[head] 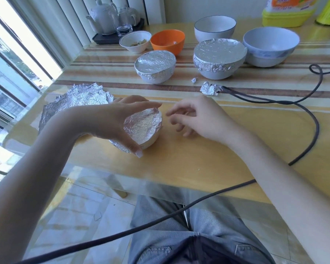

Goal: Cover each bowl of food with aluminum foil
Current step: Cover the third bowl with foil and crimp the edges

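Near the bench's front edge: left hand [120, 121] gripping foil-topped bowl [143, 128], right hand [196, 117] loose, empty. Best to crimp foil snugly under the rim all round.

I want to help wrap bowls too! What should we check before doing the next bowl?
1. Foil covers the near bowl: ok, top fully covered.
2. Left hand steadies it: ok, fingers grip the rim.
3. Right hand is free: ok, holds nothing.
4. Foil tucked all round the near bowl: cannot tell, the left hand hides one side.
5. All bowls covered: not ok, the orange bowl and small white bowl are bare.
6. Spare foil sheet is ready: ok, beside the left hand.
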